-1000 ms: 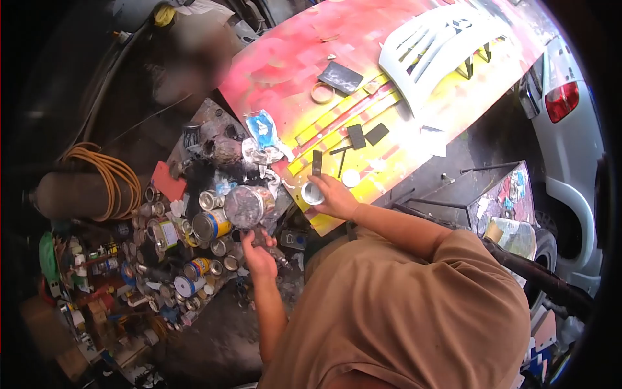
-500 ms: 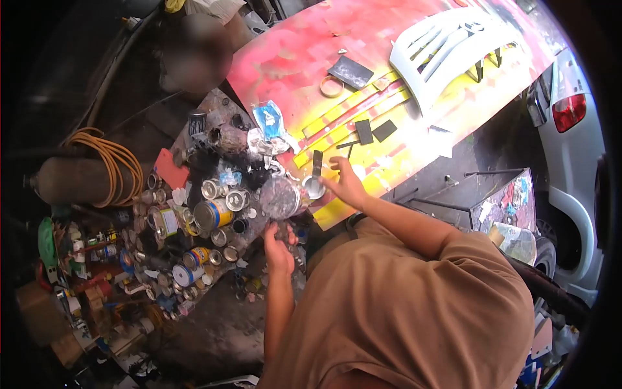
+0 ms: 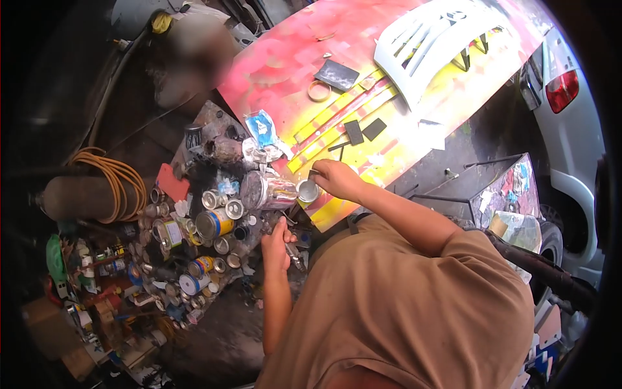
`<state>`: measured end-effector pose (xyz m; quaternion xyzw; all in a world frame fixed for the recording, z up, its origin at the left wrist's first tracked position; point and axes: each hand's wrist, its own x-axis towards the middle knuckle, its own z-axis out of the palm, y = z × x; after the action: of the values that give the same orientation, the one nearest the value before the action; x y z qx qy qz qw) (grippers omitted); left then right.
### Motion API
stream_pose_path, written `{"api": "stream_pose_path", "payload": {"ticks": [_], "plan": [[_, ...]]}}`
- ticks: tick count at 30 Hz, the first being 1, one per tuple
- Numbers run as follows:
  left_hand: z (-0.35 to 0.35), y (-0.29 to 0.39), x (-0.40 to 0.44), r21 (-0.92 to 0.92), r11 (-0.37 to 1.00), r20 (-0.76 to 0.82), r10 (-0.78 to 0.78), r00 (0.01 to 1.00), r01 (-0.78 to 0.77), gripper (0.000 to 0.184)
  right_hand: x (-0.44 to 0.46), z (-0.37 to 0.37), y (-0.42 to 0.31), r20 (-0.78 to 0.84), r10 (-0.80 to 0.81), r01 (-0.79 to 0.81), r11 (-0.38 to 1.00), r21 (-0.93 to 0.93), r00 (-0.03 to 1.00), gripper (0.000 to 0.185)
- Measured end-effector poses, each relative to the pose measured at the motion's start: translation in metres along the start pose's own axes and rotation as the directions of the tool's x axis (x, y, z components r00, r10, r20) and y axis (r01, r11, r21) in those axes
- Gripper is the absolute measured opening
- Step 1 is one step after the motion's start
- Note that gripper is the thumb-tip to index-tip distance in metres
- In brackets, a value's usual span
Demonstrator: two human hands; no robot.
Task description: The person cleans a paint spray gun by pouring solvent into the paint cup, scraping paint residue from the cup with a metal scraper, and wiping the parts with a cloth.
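Observation:
My left hand (image 3: 277, 245) is wrapped round what looks like a spray gun (image 3: 296, 258), its metal part showing beside my fingers. Above that hand tilts a large paint-streaked cup (image 3: 275, 193) with a greyish lid, apparently joined to the gun. My right hand (image 3: 337, 180) has its fingers pinched together just over a small open can (image 3: 308, 190) of pale grey contents, which stands at the near corner of the painted table. What the pinch holds is mostly hidden by the fingers. The mouth of the can is close to the streaked cup.
The red and yellow table (image 3: 259, 84) bears a white car grille (image 3: 414, 58), dark pads (image 3: 354, 132) and a tape roll (image 3: 319, 91). Paint cans (image 3: 214, 223) crowd the left bench. Beyond are an orange hose (image 3: 116, 175), a blurred person (image 3: 194, 52) and a white car (image 3: 570, 129).
My right hand has gone from spread fingers to a pinch above the small can; the dark strip there no longer shows. The streaked cup has tilted, showing its side, and shifted left.

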<state>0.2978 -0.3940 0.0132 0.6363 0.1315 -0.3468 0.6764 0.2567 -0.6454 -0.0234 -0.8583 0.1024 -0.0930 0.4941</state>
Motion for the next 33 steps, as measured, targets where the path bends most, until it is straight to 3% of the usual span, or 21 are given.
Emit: {"api": "stream_pose_path", "payload": {"ticks": [4, 7, 10, 12, 15, 18, 25, 33], "plan": [[0.002, 0.003, 0.001, -0.045, 0.996, -0.037, -0.084, 0.996, 0.082, 0.027, -0.011, -0.019, -0.012, -0.037, 0.102, -0.098, 0.992, 0.082, 0.994, 0.019], [0.016, 0.006, 0.003, 0.132, 0.991, -0.127, 0.015, 0.992, 0.002, 0.036, -0.014, -0.025, -0.016, -0.041, 0.248, -0.239, 0.959, 0.155, 0.968, 0.020], [0.024, 0.013, 0.002, -0.065, 0.990, 0.069, -0.122, 0.990, 0.127, 0.046, -0.015, -0.023, -0.012, -0.048, 0.300, -0.284, 0.936, 0.209, 0.953, 0.022], [0.025, 0.015, 0.007, -0.029, 0.987, 0.125, -0.151, 0.981, 0.156, 0.049, -0.015, -0.020, -0.010, -0.044, 0.318, -0.304, 0.933, 0.191, 0.947, 0.022], [0.030, 0.018, 0.011, 0.045, 0.988, 0.131, -0.150, 0.980, 0.145, 0.049, -0.015, -0.019, -0.011, -0.021, 0.310, -0.303, 0.940, 0.160, 0.951, 0.023], [0.038, 0.021, 0.013, 0.122, 0.987, 0.094, -0.112, 0.989, 0.100, 0.045, -0.014, -0.011, -0.005, -0.070, 0.212, -0.204, 0.973, 0.108, 0.975, 0.022], [0.046, 0.030, 0.017, 0.268, 0.961, 0.032, -0.075, 0.997, 0.064, 0.033, -0.012, -0.007, -0.004, -0.059, 0.197, -0.190, 0.976, 0.101, 0.979, 0.021], [0.053, 0.041, 0.008, 0.194, 0.978, 0.051, -0.083, 0.995, 0.072, 0.026, -0.008, -0.002, 0.000, -0.058, 0.175, -0.172, 0.984, 0.051, 0.983, 0.021]]}}
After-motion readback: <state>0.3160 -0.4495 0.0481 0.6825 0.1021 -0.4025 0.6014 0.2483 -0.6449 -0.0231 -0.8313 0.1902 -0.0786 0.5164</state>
